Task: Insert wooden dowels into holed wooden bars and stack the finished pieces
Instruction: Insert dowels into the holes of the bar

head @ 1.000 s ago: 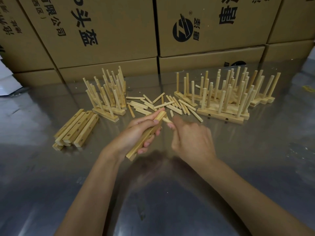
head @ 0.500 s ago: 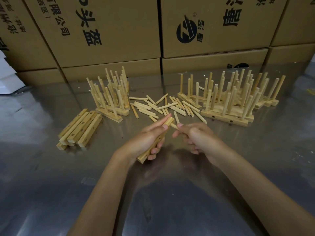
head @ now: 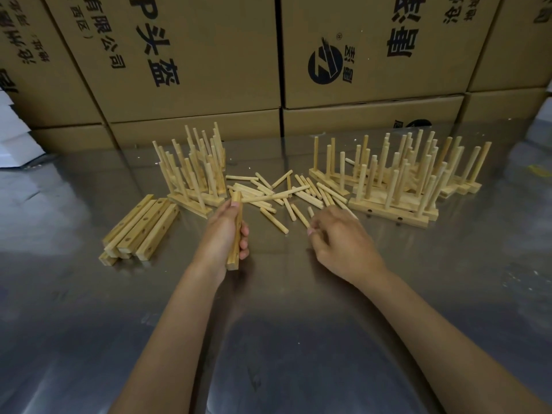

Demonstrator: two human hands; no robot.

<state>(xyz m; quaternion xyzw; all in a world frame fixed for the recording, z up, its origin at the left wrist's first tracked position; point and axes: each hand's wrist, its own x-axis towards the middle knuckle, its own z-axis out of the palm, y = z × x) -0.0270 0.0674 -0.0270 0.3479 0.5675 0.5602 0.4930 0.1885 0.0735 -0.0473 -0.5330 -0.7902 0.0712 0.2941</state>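
Observation:
My left hand grips a holed wooden bar nearly upright above the table. One dowel sticks out sideways to the right from the bar's top end. My right hand is lowered to the near edge of the loose dowel pile, fingers curled, fingertips pinching the near end of a loose dowel. Bare holed bars lie stacked at the left. Finished pieces with upright dowels stand in a left group and a larger right group.
Everything sits on a shiny metal table. Printed cardboard boxes form a wall along the table's far edge. Something white lies at the far left.
My right hand pushed a dowel into the bar's top end, then let go and moved right and down to the loose dowels. My left hand turned the bar more upright.

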